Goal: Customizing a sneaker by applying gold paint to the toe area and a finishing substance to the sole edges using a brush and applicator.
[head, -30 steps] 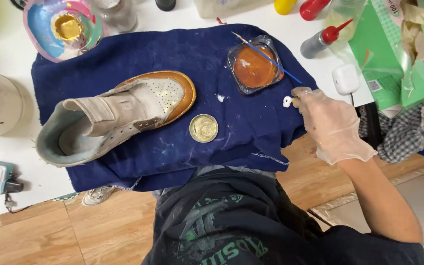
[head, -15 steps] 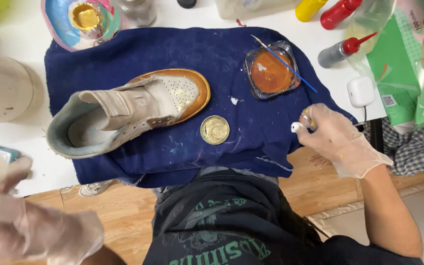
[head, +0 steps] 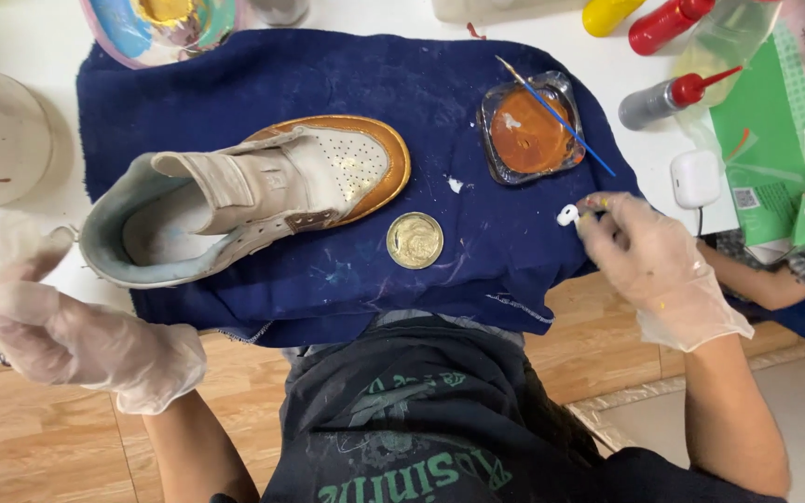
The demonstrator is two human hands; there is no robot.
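At the lower left of the frame the gloved left hand (head: 67, 321) hovers off the cloth, fingers loosely spread, grasping nothing. Right of it, a high-top shoe (head: 244, 200) lies on its side on the dark blue towel (head: 328, 74) (toe toward the centre). A round gold lid (head: 415, 240) sits just below the toe. Further right stands a glass dish of orange paint (head: 528, 130) with a thin blue brush (head: 556, 116) across it. At mid-right the gloved right hand (head: 654, 265) pinches a small white piece (head: 567, 216) at its fingertips.

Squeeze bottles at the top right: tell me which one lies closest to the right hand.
The grey bottle with the red nozzle, just beyond the right hand; the yellow bottle and red bottle lie farther up.
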